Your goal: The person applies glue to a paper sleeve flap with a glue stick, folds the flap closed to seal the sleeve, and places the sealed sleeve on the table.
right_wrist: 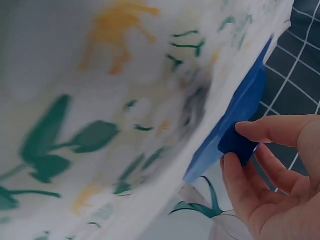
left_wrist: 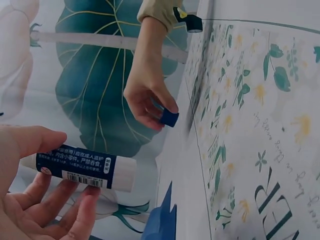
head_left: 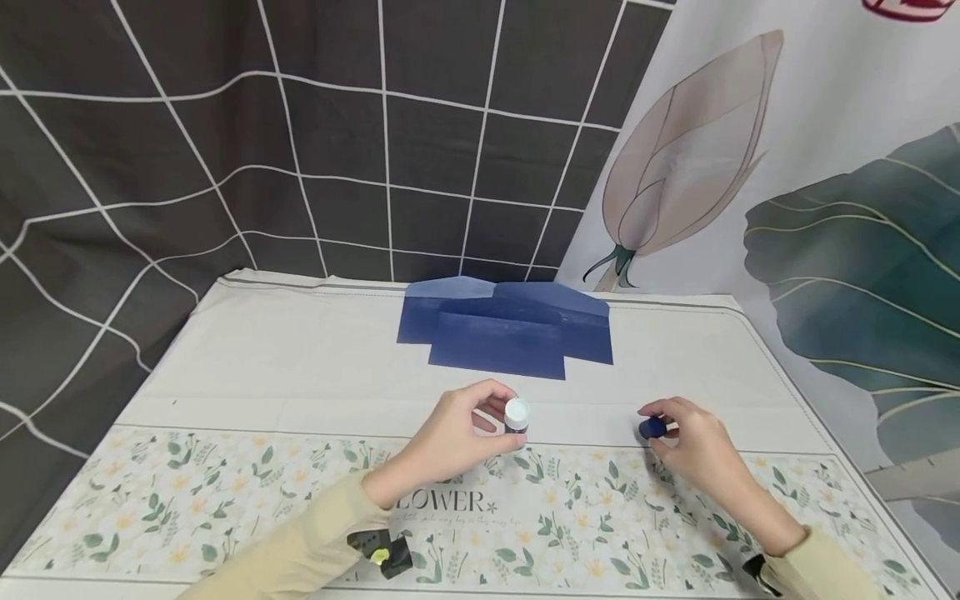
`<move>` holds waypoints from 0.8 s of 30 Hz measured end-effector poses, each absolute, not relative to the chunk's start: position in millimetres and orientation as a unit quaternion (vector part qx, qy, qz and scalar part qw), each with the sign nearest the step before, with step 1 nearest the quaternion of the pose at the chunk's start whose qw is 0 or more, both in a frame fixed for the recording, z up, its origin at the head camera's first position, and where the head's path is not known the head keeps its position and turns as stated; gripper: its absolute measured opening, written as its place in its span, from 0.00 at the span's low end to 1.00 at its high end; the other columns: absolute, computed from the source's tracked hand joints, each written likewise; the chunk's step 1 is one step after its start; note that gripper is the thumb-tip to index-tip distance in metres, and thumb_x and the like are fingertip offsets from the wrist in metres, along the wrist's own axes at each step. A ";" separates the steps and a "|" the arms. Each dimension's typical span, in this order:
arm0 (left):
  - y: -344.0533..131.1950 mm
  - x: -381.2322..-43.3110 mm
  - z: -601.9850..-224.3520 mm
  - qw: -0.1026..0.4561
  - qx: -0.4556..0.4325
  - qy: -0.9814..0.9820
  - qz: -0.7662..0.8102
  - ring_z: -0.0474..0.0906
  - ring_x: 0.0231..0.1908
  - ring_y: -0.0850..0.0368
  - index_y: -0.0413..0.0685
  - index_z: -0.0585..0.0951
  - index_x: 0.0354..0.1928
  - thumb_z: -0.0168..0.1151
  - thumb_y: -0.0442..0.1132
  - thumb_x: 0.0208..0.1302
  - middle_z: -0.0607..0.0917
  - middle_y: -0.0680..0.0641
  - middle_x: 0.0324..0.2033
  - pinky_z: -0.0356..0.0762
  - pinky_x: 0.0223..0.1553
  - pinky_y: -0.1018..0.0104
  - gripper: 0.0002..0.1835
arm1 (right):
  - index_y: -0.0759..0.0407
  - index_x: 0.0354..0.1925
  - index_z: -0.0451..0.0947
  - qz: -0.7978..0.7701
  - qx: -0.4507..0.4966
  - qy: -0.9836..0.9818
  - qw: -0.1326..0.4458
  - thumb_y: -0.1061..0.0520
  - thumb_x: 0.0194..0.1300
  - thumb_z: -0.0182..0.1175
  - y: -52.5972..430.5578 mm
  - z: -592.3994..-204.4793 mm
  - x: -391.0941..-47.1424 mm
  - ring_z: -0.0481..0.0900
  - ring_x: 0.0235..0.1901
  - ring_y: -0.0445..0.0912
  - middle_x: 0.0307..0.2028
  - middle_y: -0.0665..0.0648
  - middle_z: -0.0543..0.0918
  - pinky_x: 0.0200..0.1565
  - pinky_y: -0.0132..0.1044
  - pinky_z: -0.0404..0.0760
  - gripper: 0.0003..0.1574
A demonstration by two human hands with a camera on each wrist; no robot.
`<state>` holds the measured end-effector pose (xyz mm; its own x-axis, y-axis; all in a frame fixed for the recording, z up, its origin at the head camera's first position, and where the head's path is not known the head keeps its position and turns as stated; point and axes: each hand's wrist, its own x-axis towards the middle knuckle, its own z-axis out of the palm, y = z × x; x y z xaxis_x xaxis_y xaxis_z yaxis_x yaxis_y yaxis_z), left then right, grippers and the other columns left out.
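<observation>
A glue stick [left_wrist: 87, 167] with a dark blue printed label and a white end is held between the thumb and fingers of my left hand [head_left: 459, 429]. In the head view its uncapped white top faces up. Off to the right, my right hand [head_left: 693, 442] pinches a small dark blue cap [right_wrist: 239, 144] between thumb and fingertips, above the table. Farther back lies a dark blue folded paper piece [head_left: 498, 333], flaps spread open, like an unfolded envelope. Neither hand touches this paper.
A white tablecloth [head_left: 300, 350] with a flowered band [head_left: 247, 508] along its front covers the table. Behind it hangs a dark gridded curtain [head_left: 322, 133]; a pale curtain with large printed leaves [head_left: 862, 275] hangs at the right.
</observation>
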<state>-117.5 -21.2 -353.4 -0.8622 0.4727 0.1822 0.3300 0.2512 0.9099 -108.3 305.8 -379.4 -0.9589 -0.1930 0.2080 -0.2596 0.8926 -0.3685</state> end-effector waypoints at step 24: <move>-2.8 -118.9 -361.5 0.141 0.218 0.687 0.678 0.82 0.39 0.63 0.39 0.74 0.50 0.67 0.34 0.59 0.83 0.38 0.44 0.82 0.42 0.70 0.18 | 0.57 0.60 0.72 0.283 0.214 -0.920 0.165 0.58 0.59 0.65 259.4 -370.4 -105.5 0.80 0.49 0.56 0.43 0.54 0.86 0.57 0.59 0.68 0.31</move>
<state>-118.9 -2.8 -361.5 -0.8651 0.4912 0.1014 0.1078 -0.0153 0.9941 -105.5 259.4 -370.4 -0.8543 -0.3006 0.4240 -0.4870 0.7479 -0.4510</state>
